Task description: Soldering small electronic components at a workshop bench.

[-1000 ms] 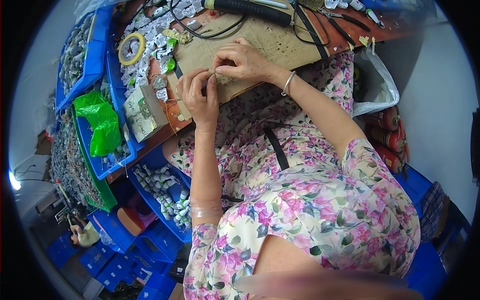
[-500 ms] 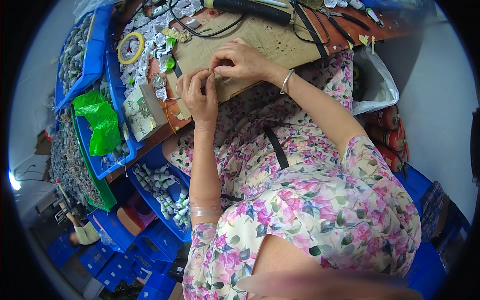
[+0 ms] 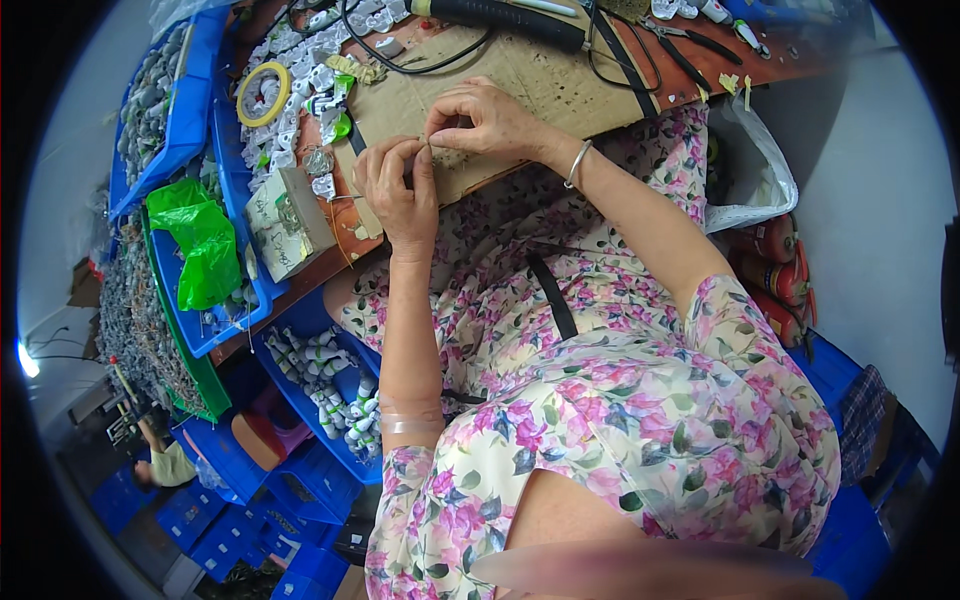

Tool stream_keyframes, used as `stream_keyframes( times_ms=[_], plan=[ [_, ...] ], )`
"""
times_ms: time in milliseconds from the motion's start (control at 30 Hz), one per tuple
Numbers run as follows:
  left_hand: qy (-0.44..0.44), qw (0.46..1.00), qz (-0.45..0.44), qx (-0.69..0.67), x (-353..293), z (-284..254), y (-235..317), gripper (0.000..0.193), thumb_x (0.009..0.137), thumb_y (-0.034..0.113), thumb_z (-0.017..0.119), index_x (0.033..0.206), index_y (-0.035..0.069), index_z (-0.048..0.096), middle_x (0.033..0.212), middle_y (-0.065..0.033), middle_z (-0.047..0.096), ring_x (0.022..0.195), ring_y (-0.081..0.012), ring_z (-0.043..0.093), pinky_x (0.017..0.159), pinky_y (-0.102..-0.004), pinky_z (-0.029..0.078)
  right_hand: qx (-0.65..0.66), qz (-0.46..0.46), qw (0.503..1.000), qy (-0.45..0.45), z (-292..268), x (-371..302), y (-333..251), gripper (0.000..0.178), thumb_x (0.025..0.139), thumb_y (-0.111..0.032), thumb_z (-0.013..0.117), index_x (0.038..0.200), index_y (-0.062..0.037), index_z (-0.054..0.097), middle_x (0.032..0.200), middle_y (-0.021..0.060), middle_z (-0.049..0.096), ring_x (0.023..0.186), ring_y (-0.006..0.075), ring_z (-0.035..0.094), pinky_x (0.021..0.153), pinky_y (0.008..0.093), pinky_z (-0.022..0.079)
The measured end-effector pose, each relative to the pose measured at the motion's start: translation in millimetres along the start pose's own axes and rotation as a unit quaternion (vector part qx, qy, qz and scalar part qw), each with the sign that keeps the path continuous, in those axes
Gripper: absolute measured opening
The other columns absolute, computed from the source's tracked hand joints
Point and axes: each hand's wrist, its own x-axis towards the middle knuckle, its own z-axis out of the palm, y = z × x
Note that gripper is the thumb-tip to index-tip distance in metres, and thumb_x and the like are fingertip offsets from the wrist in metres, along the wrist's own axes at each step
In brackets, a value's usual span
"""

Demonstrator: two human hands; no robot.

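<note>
Brown cardboard sheet [image 3: 570,100] lies on reddish bench [image 3: 790,66], both hands over its near-left part. L hand [image 3: 397,190]: thumb + forefinger tips together. R hand [image 3: 486,115]: same, tips just beside L's. Both seem to be clamped on 1 tiny dark piece [image 3: 429,146], held btwn the hands just above the cardboard; too small to ID. R wrist wears 1 silvery bangle [image 3: 578,165].

Writing: pale carton [image 3: 272,235], L of the L hand, has handwritten marks on its side, too small to read. Labels on red extinguishers [image 3: 772,275] at far R (approx. 3 showing) also illegible.

Counts: 1 yellow tape roll [image 3: 284,97] on top of white plastic parts [image 3: 285,45], dozens, too piled to count. 1 pr. pliers [image 3: 682,62], dark handles, upper R of bench. 1 blk cylindrical tool [image 3: 500,17] across cardboard's far edge, blk cable [image 3: 402,71] near it. 1 bright green bag [image 3: 205,250] in a blue tray, L side. 1 more blue tray [image 3: 310,425] below, w/ white-and-green parts [image 3: 355,405], many. 1 white plastic bag [image 3: 775,190] hangs R of bench. 1 co-worker [image 3: 172,466], lower L, partly visible.
</note>
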Motion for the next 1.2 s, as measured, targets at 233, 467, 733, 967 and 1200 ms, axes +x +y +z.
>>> stream_keyframes(
  times_ms=[233,467,733,967,1200],
  plan=[
    [0.006,1.0,0.001,-0.011,0,0,0,0.008,0.088,0.015,0.07,0.093,0.01,0.065,0.098,-0.0032,0.066,0.099,-0.0263,0.056,0.093,-0.0393,0.038,0.019,-0.006,1.0,-0.02,-6,-1,-3,0.021,0.092,-0.033,0.065,0.094,-0.012,0.07,0.091,-0.0002,0.069,0.097,0.0161,0.062,0.109,0.0393,0.029],
    [0.0,0.999,0.014,-0.028,2,-3,4,0.011,0.084,0.011,0.072,0.092,0.011,0.066,0.097,-0.0022,0.066,0.098,-0.0256,0.056,0.092,-0.0387,0.037,0.01,-0.002,0.998,-0.054,-11,-2,-3,0.024,0.094,-0.035,0.063,0.094,-0.0117,0.069,0.089,-0.0009,0.067,0.095,0.0153,0.061,0.11,0.0388,0.028],
    [-0.013,0.999,0.041,-0.013,1,-3,-1,0.012,0.082,0.011,0.073,0.09,0.012,0.065,0.095,-0.0014,0.064,0.096,-0.0262,0.055,0.091,-0.0391,0.037,-0.008,-0.012,0.997,-0.07,-8,0,-2,0.018,0.089,-0.028,0.063,0.088,-0.0106,0.064,0.084,-0.0007,0.063,0.09,0.0154,0.06,0.109,0.0385,0.028],
    [-0.022,0.998,0.054,0.011,1,-3,0,0.01,0.083,0.013,0.071,0.09,0.011,0.064,0.096,-0.0014,0.063,0.097,-0.0266,0.054,0.092,-0.0405,0.035,-0.04,-0.025,0.998,-0.053,-4,1,-2,0.014,0.084,-0.024,0.063,0.084,-0.0102,0.061,0.077,0.0001,0.059,0.082,0.0164,0.06,0.105,0.038,0.032],
    [-0.029,0.998,0.048,0.016,0,-3,-1,0.01,0.083,0.013,0.071,0.09,0.011,0.064,0.096,-0.0016,0.064,0.098,-0.0267,0.054,0.092,-0.0406,0.035,-0.059,-0.034,0.997,-0.041,1,2,-1,0.014,0.083,-0.025,0.062,0.085,-0.0103,0.061,0.077,0.0014,0.06,0.082,0.0177,0.06,0.105,0.0387,0.033]
  ],
)
